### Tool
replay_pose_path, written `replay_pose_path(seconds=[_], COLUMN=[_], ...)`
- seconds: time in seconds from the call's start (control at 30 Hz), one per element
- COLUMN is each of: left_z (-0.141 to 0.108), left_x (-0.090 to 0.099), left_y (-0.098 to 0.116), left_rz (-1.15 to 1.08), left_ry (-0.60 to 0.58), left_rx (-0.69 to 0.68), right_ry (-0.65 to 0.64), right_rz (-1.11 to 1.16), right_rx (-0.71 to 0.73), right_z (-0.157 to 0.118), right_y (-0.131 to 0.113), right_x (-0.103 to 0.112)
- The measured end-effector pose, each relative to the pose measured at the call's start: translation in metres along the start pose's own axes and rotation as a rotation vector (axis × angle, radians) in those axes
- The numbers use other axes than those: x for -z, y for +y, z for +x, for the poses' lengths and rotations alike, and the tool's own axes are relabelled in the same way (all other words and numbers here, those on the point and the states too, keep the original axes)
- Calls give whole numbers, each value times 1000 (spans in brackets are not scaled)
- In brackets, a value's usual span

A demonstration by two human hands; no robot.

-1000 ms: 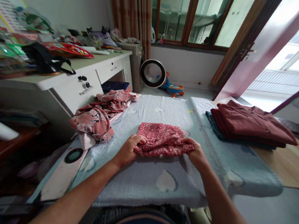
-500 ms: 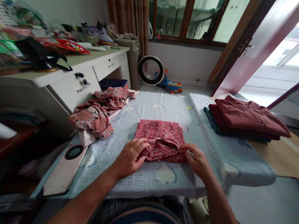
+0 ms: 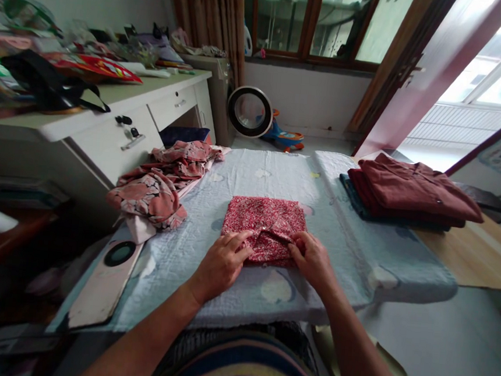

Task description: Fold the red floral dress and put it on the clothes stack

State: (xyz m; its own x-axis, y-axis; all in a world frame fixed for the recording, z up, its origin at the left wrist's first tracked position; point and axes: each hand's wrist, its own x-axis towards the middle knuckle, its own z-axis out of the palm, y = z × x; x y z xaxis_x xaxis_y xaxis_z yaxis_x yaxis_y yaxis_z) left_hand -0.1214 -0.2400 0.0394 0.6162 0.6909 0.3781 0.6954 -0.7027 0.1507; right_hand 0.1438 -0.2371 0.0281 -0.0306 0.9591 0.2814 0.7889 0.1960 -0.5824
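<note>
A red garment with a fine white speckled pattern, folded into a compact rectangle, lies in front of me on the cloth-covered table. My left hand pinches its near left part between thumb and fingers. At the near right, my right hand grips the fabric's edge, fingers closed on it. Between the hands the top layer gapes in a dark fold. The fingertips are partly hidden in the cloth.
Rumpled pink floral clothing lies at the left, beside a pale flat panel with a dark circle. A stack of folded dark red clothes sits at the right. A white desk holds clutter; a pale blue quilted cloth covers the table.
My right hand has moved left and inward along the garment's near edge. My left hand stays on the left part. The view has shifted slightly.
</note>
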Motion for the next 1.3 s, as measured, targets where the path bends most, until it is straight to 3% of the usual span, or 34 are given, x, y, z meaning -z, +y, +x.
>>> replay_pose_path(seconds=[0.17,0.33,0.53,0.63,0.77,0.93,1.1,1.2,1.3], left_z=[-7,-16,-16,-14,-12,-9,-12,-12,-4], left_x=[-4,-6,0,-3,-10,-12,-11,-7,0], left_y=[-4,-7,-16,-27,-38,-41,-45,-41,-30], left_rz=[30,-77,-334,-329,-305,-258,-133,-64,-159], left_ry=[87,58,229,182,93,122,161,155,171], left_rx=[-31,-24,314,417,394,340,377,382,308], right_ry=[116,23,88,-5,-148,-128,-111,-137,-183], right_rz=[-20,-49,-15,-40,-70,-14,11,0,0], right_rx=[159,233,316,365,376,348,353,350,337], right_z=[-9,-21,-14,-11,-14,-14,-14,-15,-15], right_y=[-2,-8,-18,-20,-16,-9,-7,-10,-14], right_x=[-7,-8,-5,-9,-17,-21,-20,-16,-10])
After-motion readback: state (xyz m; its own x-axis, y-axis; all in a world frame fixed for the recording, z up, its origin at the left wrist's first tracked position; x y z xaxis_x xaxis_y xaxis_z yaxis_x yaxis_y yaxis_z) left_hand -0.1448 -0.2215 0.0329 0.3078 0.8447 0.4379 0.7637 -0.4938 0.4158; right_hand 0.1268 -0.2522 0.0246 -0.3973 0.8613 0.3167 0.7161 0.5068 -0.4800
